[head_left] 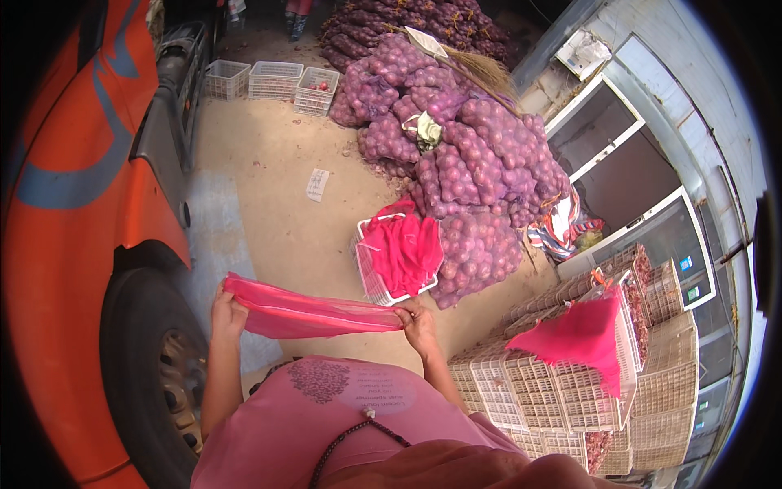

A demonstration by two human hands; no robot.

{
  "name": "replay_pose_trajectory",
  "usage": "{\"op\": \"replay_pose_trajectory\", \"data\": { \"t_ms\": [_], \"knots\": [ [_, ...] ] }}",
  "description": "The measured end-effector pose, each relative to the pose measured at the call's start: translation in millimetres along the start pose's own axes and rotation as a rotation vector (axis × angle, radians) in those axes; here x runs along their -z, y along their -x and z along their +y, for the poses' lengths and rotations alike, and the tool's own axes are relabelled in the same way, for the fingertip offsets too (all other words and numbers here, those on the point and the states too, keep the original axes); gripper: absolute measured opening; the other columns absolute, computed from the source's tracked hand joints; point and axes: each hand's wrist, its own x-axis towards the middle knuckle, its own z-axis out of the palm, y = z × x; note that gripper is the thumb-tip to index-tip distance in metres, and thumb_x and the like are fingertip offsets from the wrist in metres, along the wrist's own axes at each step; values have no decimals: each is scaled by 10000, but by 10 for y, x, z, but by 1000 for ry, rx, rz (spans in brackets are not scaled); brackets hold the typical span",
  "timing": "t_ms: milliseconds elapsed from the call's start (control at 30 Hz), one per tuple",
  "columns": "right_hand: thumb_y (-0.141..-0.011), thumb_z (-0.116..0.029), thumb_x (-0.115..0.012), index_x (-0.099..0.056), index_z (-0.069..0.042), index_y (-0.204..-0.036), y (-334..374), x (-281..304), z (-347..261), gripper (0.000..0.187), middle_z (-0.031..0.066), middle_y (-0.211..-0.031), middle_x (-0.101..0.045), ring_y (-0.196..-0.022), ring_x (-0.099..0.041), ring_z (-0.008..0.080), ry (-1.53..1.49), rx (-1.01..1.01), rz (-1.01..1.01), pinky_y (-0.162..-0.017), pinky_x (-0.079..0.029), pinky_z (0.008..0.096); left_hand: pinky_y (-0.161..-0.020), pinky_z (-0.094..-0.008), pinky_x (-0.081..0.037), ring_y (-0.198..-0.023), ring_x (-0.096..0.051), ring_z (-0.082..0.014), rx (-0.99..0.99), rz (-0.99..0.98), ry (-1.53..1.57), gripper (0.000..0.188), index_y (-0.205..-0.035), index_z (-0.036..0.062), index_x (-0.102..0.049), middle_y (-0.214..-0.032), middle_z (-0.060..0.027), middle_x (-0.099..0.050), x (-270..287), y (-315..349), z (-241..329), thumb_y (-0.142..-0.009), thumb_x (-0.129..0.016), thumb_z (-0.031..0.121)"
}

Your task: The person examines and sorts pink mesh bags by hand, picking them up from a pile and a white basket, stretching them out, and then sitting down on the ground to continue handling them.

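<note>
Between my two hands a pink mesh bag [314,311] is stretched out sideways in front of my body. My left hand [227,311] grips one end, its fingers closed on the cloth. At the other end my right hand [416,324] pinches the mesh between thumb and fingers. Just beyond the right hand stands a white plastic crate [374,279] heaped with more pink mesh bags [402,251]. The held bag hangs flat, and nothing shows inside it.
Filled onion sacks [481,155] are piled ahead, with a broom [481,69] on top. Stacked crates [521,383], one draped with pink mesh [582,334], stand at right. An orange truck [73,244] with a big wheel [147,359] is close at left. White crates [275,81] line the back.
</note>
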Motion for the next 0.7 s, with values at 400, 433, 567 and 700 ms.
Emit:
{"op": "replay_pose_trajectory", "data": {
  "t_ms": [400,433,567,700],
  "knots": [
    [-821,-28,-475,-537,-7,-1074,57,327,617,261,107,-887,-607,-776,-594,188,-1882,-580,-173,-711,-530,325,-674,-312,-458,-683,-534,-126,368,-186,-188,451,-924,13,-587,-776,-17,-581,-583,482,-72,-853,-576,459],
    [-829,-41,-483,-536,-6,-1075,88,331,487,254,107,-890,-609,-778,-598,188,-1806,-616,-134,-719,-528,330,-729,-318,-461,-739,-556,-151,322,-311,-109,454,-960,10,-584,-827,-40,-597,-573,407,-32,-858,-572,452],
    [-850,-59,-529,-534,-6,-1085,100,286,111,241,103,-907,-612,-793,-604,175,-1563,-628,-3,-732,-516,314,-765,-307,-464,-785,-566,-149,-6,-536,-342,288,-1023,23,-555,-901,-45,-595,-369,-13,-5,-862,-618,253],
    [-839,-17,-589,-524,-13,-1111,162,290,137,280,72,-903,-605,-789,-587,133,-1006,-410,-134,-698,-484,249,-768,-313,-486,-816,-580,-150,-266,-234,-762,197,-1090,31,-508,-939,-52,-586,-314,-91,-89,-894,-511,57]
  ]
}}
